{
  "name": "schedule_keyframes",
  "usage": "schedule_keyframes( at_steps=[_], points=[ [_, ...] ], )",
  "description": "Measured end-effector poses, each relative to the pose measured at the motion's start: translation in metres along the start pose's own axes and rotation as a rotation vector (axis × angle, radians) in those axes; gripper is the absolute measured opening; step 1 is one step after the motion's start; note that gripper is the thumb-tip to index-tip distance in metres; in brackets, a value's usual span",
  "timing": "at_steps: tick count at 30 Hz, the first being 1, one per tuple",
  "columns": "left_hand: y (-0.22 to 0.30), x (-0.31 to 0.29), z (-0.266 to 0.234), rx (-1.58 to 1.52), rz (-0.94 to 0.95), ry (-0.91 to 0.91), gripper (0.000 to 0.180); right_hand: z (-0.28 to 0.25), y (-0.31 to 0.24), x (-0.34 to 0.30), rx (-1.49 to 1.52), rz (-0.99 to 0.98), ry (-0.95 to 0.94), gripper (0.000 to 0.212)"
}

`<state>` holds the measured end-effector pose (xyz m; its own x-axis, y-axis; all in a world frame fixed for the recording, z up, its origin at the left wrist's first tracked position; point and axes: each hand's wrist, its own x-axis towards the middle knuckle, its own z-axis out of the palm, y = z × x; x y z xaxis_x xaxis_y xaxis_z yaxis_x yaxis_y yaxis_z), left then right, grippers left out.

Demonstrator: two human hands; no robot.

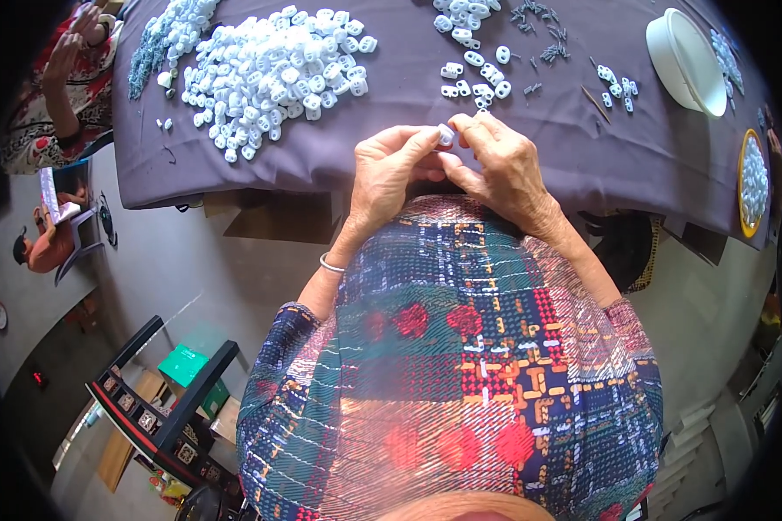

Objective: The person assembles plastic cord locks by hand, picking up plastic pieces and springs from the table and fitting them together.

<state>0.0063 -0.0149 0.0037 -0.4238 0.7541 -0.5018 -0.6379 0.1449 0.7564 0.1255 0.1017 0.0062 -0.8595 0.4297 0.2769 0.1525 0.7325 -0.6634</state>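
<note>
My left hand (387, 169) pinches a small white plastic piece (446, 135) between thumb and forefinger, just past the near edge of the table. Close against it on the right, my right hand (506, 161) is closed, its thumb and fingers bent together. Whatever may be in those fingertips is too small or hidden to make out. Just beyond my hands lies a loose cluster of similar white pieces (500, 89), oval with dark holes. Small dark grey pins (554, 50) are scattered past them.
A large heap of white pieces (278, 74) covers the table's left part, with blue-grey parts (148, 65) behind. At right are a thin pointed stick (596, 104), a white tub (682, 65) and a yellow-rimmed basket (753, 182) of white pieces. Another person's hand (61, 61) shows at far left.
</note>
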Motion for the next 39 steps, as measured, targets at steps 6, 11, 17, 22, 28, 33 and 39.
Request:
schedule_keyframes(
  at_steps=[6, 11, 17, 22, 28, 33, 39],
  points=[
    [0.0, -0.005, 0.002, 0.055, -0.015, 0.016, 0.015, 0.005, 0.0, -0.004, -0.036, 0.029, -0.05, 0.027],
    [0.001, -0.007, 0.005, 0.138, -0.008, 0.043, 0.014, 0.006, 0.0, -0.007, -0.043, -0.03, -0.042, 0.018],
    [-0.001, -0.013, 0.007, 0.259, 0.051, 0.022, 0.014, 0.013, 0.0, -0.014, -0.065, -0.108, -0.059, 0.013],
    [-0.001, -0.012, 0.007, 0.171, 0.081, 0.097, 0.014, 0.008, -0.003, -0.011, 0.035, -0.07, -0.029, 0.018],
    [0.036, 0.01, -0.031, 0.66, 0.675, 0.361, 0.006, -0.01, 0.028, -0.015, -0.079, -0.021, 0.269, 0.022],
    [0.093, 0.05, -0.082, 1.257, 1.038, 0.613, 0.012, -0.039, 0.059, -0.008, -0.227, 0.131, 0.375, 0.019],
    [0.105, 0.073, -0.07, 1.515, 1.287, 0.651, 0.019, -0.035, 0.077, 0.015, -0.398, 0.067, 0.161, 0.01]
  ],
)
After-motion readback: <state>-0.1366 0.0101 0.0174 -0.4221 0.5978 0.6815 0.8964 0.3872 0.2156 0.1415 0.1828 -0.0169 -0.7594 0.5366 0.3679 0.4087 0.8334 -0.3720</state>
